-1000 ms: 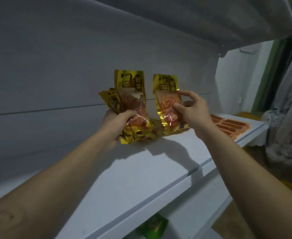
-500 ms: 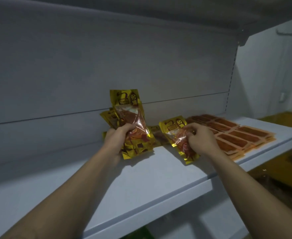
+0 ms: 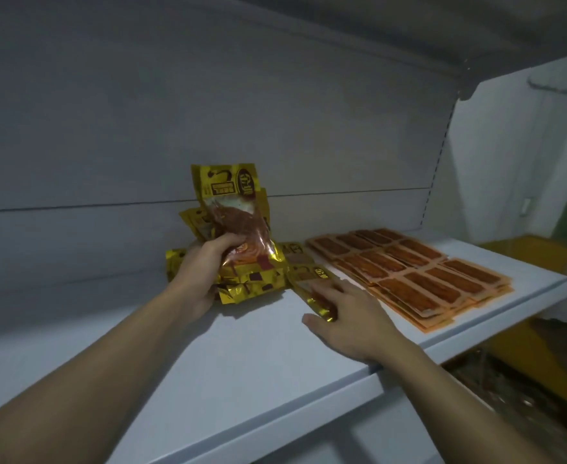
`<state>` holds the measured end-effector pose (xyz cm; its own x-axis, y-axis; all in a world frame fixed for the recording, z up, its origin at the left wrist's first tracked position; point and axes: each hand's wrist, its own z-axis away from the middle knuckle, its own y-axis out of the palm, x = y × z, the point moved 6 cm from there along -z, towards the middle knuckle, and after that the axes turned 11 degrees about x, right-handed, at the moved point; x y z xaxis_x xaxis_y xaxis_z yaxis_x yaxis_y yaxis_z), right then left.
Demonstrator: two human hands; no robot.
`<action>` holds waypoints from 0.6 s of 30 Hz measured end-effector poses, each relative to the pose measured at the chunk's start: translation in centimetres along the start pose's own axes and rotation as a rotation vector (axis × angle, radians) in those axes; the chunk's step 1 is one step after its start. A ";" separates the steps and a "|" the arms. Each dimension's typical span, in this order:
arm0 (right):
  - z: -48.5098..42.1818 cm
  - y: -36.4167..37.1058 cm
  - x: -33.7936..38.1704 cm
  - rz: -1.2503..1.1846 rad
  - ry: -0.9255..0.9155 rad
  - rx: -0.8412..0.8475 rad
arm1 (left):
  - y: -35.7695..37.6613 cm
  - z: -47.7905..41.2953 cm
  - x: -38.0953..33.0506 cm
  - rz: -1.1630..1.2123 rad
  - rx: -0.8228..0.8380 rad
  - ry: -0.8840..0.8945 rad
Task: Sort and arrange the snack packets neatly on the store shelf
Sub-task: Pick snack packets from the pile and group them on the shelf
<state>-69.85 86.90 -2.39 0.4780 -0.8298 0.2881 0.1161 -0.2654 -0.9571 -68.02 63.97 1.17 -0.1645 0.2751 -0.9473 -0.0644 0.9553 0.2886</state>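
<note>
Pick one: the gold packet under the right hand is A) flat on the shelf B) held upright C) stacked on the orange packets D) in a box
A: the right hand presses with straight fingers on the gold packet, which lies flat on the shelf beside the orange packets.

The white shelf [image 3: 241,363] carries everything. Around and just beyond my left hand [image 3: 201,272], gold packets [image 3: 252,283] lie in a loose heap. Under my right hand [image 3: 345,316] a single gold packet [image 3: 312,283] lies flat (one corner shows beside my thumb). Right of that hand, orange packets [image 3: 409,266] lie flat in overlapping rows.
</note>
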 end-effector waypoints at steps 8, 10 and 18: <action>-0.1 0.4 -0.9 0.015 0.046 -0.008 | 0.4 0.2 2.0 0.059 0.011 -0.082; 0.2 -0.3 -0.7 -0.041 0.014 -0.094 | 0.9 0.5 2.2 0.090 0.041 -0.100; 0.1 -3.1 3.0 -0.595 -0.268 -0.286 | 3.4 1.2 1.6 0.121 0.202 -0.034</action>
<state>-68.68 85.32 1.39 0.6062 -0.3649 0.7067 0.2085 -0.7845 -0.5840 -67.31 67.78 0.48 -0.1256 0.3893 -0.9125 0.1524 0.9164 0.3700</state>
